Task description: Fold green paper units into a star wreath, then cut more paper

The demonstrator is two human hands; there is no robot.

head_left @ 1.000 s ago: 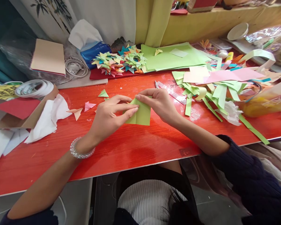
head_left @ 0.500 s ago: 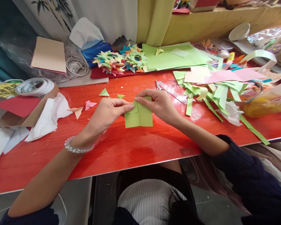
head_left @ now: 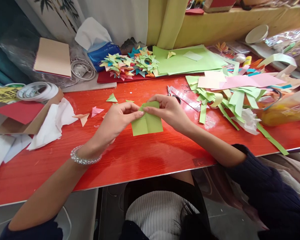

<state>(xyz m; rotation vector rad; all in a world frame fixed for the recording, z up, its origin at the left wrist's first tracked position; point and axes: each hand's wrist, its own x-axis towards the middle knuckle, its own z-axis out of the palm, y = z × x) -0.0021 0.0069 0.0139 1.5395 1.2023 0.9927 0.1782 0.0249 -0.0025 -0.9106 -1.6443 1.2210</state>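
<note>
A small green paper (head_left: 151,125) pinched in both my grips above the counter.

My left grip (head_left: 116,120) closes thumb and fingers on the paper's upper left, and my right grip (head_left: 168,109) pinches its top edge close by; a vertical crease runs down the lower part, and I cannot tell whether the sheet touches the red counter (head_left: 120,166). Beyond my left grip lie a green folded triangle (head_left: 112,98), a pink folded piece (head_left: 97,111) and a peach one (head_left: 83,119). Just behind my right grip are scissors (head_left: 176,98) and a clear ruler (head_left: 187,100), with cut paper strips (head_left: 236,100) heaped farther right.
</note>
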